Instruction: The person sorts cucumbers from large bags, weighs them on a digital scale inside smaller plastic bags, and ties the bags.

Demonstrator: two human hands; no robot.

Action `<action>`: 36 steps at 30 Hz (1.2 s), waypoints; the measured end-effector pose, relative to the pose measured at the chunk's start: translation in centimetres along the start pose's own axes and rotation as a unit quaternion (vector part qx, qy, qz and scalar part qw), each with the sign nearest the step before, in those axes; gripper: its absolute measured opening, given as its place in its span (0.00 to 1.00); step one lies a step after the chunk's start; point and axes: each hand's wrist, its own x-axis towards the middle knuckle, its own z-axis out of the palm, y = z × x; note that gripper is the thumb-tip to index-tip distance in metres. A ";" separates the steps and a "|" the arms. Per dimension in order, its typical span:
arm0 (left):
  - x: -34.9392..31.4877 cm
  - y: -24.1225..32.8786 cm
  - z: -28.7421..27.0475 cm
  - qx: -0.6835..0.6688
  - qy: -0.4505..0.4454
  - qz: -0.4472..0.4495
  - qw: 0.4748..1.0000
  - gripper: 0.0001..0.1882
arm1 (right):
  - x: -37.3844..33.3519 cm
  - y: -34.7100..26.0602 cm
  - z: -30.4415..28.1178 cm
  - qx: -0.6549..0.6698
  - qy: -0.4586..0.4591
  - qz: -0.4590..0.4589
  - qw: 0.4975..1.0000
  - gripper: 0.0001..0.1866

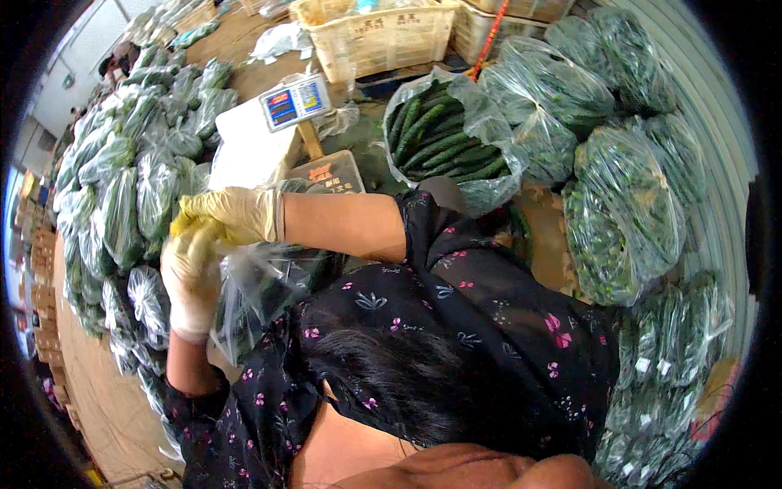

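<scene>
Head view: gloved hands (232,217) beside crinkled bag (242,303).

Right forearm (342,225) extends across the body toward the left; gloved right hand (235,215) meets gloved left hand (192,275), fingers bent. Left arm (192,367) is flexed.

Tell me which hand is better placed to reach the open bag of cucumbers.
Probably the right hand: it is nearer the open bag, which lies off to the right; the left hand is farther left.
</scene>
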 end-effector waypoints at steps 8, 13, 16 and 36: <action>1.6 -0.1 -2.8 0.165 -0.112 0.013 0.980 0.07 | 1.6 -0.6 1.9 -0.532 0.050 -0.179 0.826 0.11; -5.2 -0.5 -3.5 0.062 -0.328 0.055 0.941 0.05 | 0.3 -3.2 -2.6 -0.834 0.089 -0.030 0.544 0.13; -10.4 -1.9 0.4 -0.041 -0.168 0.061 0.983 0.13 | -2.6 -2.1 -7.5 -0.860 0.101 -0.218 0.450 0.10; -19.0 2.9 5.7 -0.429 0.337 -0.662 0.513 0.13 | -9.1 -0.8 -1.0 -0.767 0.052 0.045 0.638 0.09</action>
